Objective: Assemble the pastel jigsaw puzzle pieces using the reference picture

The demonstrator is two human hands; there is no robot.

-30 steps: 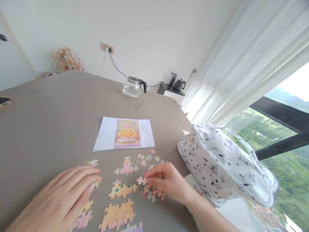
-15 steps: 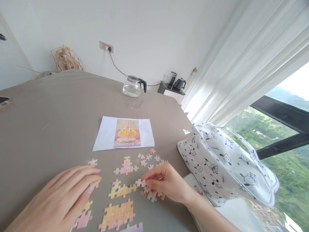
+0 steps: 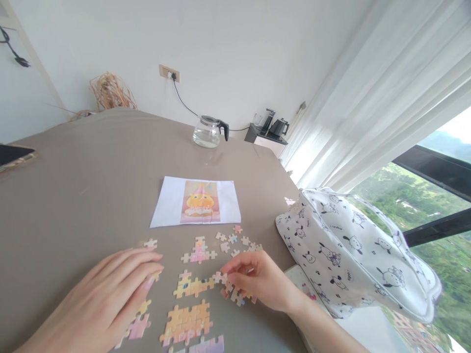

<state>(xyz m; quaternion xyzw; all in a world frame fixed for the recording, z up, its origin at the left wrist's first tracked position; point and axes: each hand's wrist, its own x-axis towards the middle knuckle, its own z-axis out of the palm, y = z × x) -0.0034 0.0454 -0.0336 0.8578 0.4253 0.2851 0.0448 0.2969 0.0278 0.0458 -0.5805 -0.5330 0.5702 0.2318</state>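
On the worktop (image 3: 91, 196), nearest us, we have only a few small joined puzzle clusters (image 3: 187, 323) so far, our left hand (image 3: 110, 294) lying flat with fingers together beside them, and our right hand (image 3: 257, 279) pinched shut on one loose puzzle piece (image 3: 220, 277) held at the right end of the yellow cluster (image 3: 194, 285). Beyond that cluster, loose pieces (image 3: 235, 241) lie unjoined, then the reference picture (image 3: 200, 202), so most of the assembly looks undone. The lowest cluster is cut off by the frame edge, our hands cover some pieces, and the print is too small to read.
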